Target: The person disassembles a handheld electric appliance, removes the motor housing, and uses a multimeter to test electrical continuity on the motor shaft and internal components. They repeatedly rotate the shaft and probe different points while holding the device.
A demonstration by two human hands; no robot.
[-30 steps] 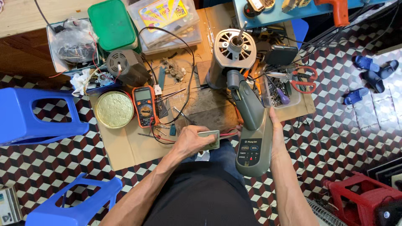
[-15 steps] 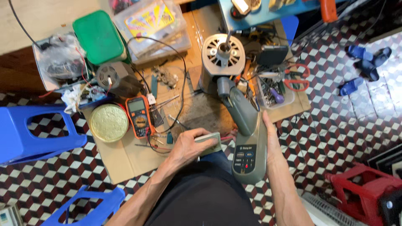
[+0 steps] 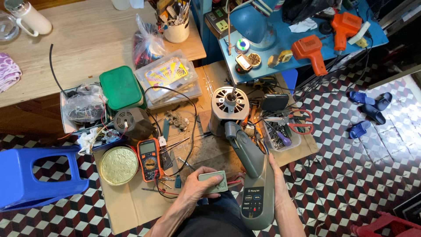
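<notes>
Fingers of the left hand (image 3: 198,189) curl around a small grey-green panel (image 3: 213,181); the right hand (image 3: 275,182) lies against a grey fan stand (image 3: 255,180).
Both sit at the near edge of the cluttered surface (image 3: 131,202), right of an orange multimeter (image 3: 149,159). Right fingers look hidden behind the stand, so their grip is unclear.

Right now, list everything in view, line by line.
fan body: 1, grey, worktable centre, motor end up
small panel: 1, pale green, table's near edge
multimeter: 1, orange, left of centre
round tin: 1, gold, beside multimeter
box: 1, green lid, table's far left
stool: 1, blue, floor left
scissors: 1, red handles, right tray
heat tools: 2, orange, blue bench
sandals: 3, blue, floor right
left hand: holds small panel
right hand: against fan body
</notes>
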